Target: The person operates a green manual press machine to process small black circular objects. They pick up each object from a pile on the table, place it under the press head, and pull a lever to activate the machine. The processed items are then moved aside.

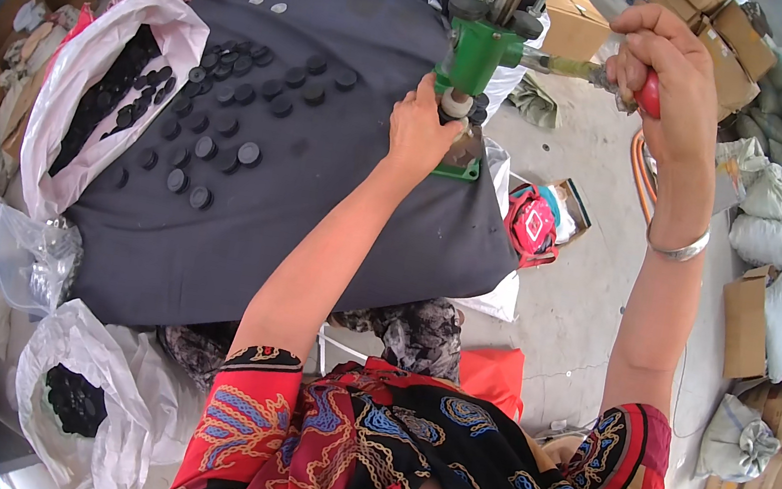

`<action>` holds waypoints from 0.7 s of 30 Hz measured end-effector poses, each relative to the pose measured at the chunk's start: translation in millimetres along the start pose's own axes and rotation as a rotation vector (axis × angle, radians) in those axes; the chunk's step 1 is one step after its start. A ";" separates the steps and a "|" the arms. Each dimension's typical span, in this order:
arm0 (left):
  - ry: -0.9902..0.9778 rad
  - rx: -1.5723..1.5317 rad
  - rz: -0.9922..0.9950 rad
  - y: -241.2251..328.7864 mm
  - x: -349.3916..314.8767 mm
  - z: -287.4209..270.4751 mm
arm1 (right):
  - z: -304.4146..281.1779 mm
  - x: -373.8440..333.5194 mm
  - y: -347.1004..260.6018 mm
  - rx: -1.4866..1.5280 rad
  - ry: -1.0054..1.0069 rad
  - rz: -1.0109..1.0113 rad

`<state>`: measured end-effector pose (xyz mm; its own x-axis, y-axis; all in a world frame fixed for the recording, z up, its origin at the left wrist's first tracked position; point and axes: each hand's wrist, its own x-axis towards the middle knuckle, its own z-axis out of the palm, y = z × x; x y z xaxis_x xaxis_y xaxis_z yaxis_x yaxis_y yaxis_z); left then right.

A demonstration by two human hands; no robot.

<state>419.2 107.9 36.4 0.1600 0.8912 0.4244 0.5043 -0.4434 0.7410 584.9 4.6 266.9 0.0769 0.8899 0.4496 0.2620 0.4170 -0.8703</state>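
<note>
A green hand press (477, 55) stands at the far right edge of a table under dark cloth. My right hand (662, 68) is closed round the end of its lever (569, 67), beside a red knob (649, 94). My left hand (418, 134) is at the press's working spot, its thumb and fingers curved round the area under the pale ram tip (454, 103). Whatever lies between those fingers is mostly hidden. Left of this hand, several round black caps (249, 154) are scattered over the cloth (316, 203).
An opened white sack (40, 146) of black pieces lies on the table's left. Below it are a clear plastic bag (30, 256) and another white sack (146, 410) with black pieces. Cardboard boxes (746, 323) and stuffed sacks (765, 245) line the right side. A pink bag (533, 227) sits near the table's right edge.
</note>
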 end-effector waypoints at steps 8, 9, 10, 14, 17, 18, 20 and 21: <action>-0.034 -0.062 -0.056 2.8 2.5 5.5 | -8.4 14.3 -3.2 0.012 -0.035 0.047; -0.034 -0.069 -0.063 2.7 3.8 5.9 | -8.6 17.1 -4.9 0.027 -0.048 0.052; -0.029 -0.077 -0.057 1.5 4.3 7.1 | -6.8 15.6 -5.6 0.002 -0.026 0.036; 0.001 -0.124 -0.048 -2.1 2.8 3.8 | 9.0 -20.0 5.8 -0.086 0.034 -0.021; 0.067 -0.087 0.081 -8.2 -9.3 -11.5 | 29.1 -83.2 39.0 -0.226 0.099 -0.105; 0.096 -0.054 0.144 -12.5 -15.5 -21.1 | 35.2 -103.9 67.2 -0.413 0.092 -0.330; 0.155 0.010 0.143 -14.5 -30.1 -56.0 | 42.5 -121.6 98.4 -0.430 0.135 -0.499; 0.176 0.031 0.146 -17.8 -38.5 -74.2 | 43.8 -125.4 103.3 -0.281 0.180 -0.427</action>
<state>341.1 74.4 45.5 0.0839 0.7859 0.6127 0.5127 -0.5613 0.6497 560.2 -55.8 111.9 0.0643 0.5964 0.8001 0.5511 0.6472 -0.5267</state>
